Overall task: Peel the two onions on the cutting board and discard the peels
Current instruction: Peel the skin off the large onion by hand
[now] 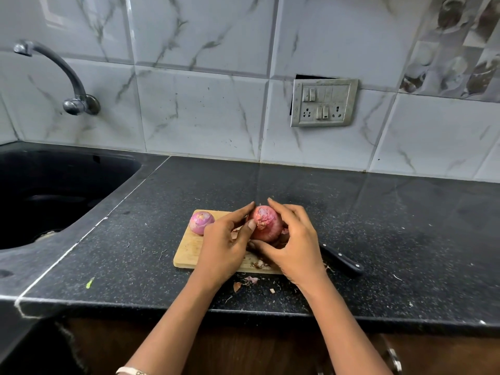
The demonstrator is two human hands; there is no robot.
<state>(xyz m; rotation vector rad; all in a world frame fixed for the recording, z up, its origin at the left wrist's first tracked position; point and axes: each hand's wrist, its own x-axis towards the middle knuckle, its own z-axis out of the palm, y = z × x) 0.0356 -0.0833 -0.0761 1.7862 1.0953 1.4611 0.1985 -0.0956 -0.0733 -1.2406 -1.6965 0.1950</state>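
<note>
Roughly halfway: small onion [201, 222] at the far-left corner of the cutting board [188, 254] looks peeled, left hand [224, 249] and right hand [296, 247] grip the big onion [266, 226] with curled fingers [280, 211], peels [251, 279] undiscarded

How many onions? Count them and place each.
2. One onion lies far left on the cutting board; the other onion is held between the left hand and right hand. None looks hidden.
</note>
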